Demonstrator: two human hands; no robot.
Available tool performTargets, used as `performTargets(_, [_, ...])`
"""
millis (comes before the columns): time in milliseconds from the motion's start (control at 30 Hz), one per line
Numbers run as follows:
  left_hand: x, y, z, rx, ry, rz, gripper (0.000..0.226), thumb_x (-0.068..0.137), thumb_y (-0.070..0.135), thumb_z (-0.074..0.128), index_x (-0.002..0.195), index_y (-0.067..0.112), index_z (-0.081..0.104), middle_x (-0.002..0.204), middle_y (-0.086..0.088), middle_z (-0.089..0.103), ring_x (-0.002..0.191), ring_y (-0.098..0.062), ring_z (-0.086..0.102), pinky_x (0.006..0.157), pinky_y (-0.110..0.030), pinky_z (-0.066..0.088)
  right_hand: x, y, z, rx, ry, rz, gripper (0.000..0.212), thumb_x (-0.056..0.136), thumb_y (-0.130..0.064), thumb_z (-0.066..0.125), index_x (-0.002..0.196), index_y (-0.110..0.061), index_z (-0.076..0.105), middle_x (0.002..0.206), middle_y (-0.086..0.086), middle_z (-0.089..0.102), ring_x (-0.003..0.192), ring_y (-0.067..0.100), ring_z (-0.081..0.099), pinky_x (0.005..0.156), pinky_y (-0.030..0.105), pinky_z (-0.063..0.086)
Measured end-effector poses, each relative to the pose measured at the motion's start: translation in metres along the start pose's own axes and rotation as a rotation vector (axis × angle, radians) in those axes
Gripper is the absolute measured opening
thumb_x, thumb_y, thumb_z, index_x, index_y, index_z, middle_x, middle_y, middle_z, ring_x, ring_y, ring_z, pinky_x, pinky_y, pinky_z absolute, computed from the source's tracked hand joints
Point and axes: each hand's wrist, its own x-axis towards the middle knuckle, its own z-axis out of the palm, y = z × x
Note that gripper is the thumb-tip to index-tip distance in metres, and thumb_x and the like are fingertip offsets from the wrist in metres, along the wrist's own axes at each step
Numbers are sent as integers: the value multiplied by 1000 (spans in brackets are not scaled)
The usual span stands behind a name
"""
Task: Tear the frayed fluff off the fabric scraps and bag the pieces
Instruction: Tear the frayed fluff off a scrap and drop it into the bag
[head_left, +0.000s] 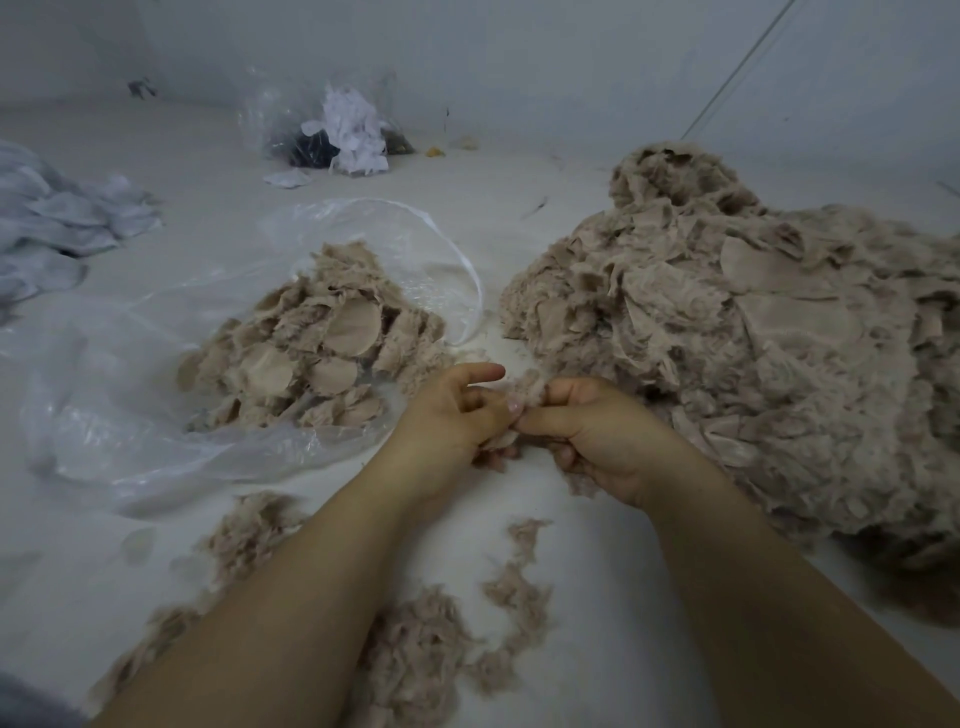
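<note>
Both hands, left hand (457, 415) and right hand (597, 431), pinch one small beige fabric scrap (524, 392) with fuzzy frayed edges between their fingers (540, 423), above the white worktop (519, 176).

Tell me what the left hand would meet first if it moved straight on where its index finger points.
Probably the big pile of untrimmed beige scraps: the left hand points its index finger right and slightly away, toward the pile's near edge. Depth is uncertain.

Textile workroom: tan scrap heap (737, 332) lying right, trimmed pieces sitting on clear bag (130, 415) left, torn fluff (415, 660) littering near white surface (519, 176), bagged scraps (337, 130) far.
</note>
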Motion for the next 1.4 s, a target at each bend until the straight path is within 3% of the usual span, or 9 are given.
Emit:
performTargets(100, [2, 0, -3, 31, 49, 79, 32, 84, -5, 70, 113, 8, 65, 74, -3, 65, 58, -12, 58, 48, -21, 45, 1, 0, -1, 1, 7, 23, 15, 83, -2, 70, 75, -14, 69, 69, 2, 67, 45, 3, 44, 40, 16, 28])
performTargets(200, [1, 1, -5, 68, 46, 131, 34, 80, -9, 72, 101, 17, 70, 74, 1, 70, 59, -7, 62, 50, -16, 46, 2, 1, 0, -1, 21, 27, 29, 81, 2, 69, 62, -19, 72, 71, 7, 62, 43, 4, 40, 39, 16, 26])
performTargets(400, [-2, 2, -6, 211, 136, 272, 17, 63, 11, 81, 65, 22, 68, 67, -2, 62, 62, -16, 51, 57, -27, 43, 4, 1, 1, 35, 107, 39, 16, 85, 3, 64, 79, -12, 68, 67, 5, 59, 43, 4, 38, 38, 15, 30])
performTargets(533, [-4, 1, -4, 347, 173, 511, 33, 67, -15, 70, 66, 17, 63, 75, -8, 61, 66, -29, 54, 58, -38, 44, 4, -1, 1, 84, 141, 72, 27, 95, -20, 59, 69, -19, 65, 51, -6, 39, 42, 5, 31, 40, 18, 30])
performTargets(700, [-6, 1, 3, 488, 224, 649, 40, 67, -22, 67, 68, 18, 68, 93, -3, 62, 85, -3, 59, 60, -12, 41, 0, -2, 2, 28, 74, 45, 41, 86, -50, 66, 54, -26, 66, 52, -7, 36, 46, 7, 29, 44, 20, 26])
performTargets(967, [-4, 4, -3, 369, 368, 455, 43, 76, -21, 52, 62, 17, 67, 83, 2, 66, 76, -7, 63, 65, -24, 52, 5, 4, -1, 41, 78, 10, 45, 91, -17, 67, 48, -21, 53, 51, -2, 33, 44, 9, 26, 40, 19, 24])
performTargets(1100, [-6, 8, -1, 182, 236, 158, 13, 92, 19, 65, 80, 14, 65, 64, 1, 64, 50, -17, 60, 42, -28, 48, 4, 6, -3, -55, 27, -21, 34, 85, -23, 74, 53, -21, 62, 54, 1, 38, 43, 10, 30, 40, 20, 26])
performTargets(1167, [-6, 5, 0, 269, 148, 124, 24, 90, 33, 70, 80, 12, 69, 66, -6, 67, 50, -19, 61, 44, -27, 47, 3, 5, -2, -67, -4, -20, 19, 83, -24, 75, 67, -17, 69, 60, 4, 43, 47, 10, 30, 42, 21, 25])
performTargets(1400, [-1, 3, -3, -8, 285, 42, 36, 95, 22, 63, 62, 11, 69, 56, -11, 59, 43, -21, 53, 41, -24, 43, 7, 8, -3, 23, 65, 38, 10, 83, -9, 74, 73, -8, 74, 65, 7, 46, 44, 7, 34, 41, 18, 31])
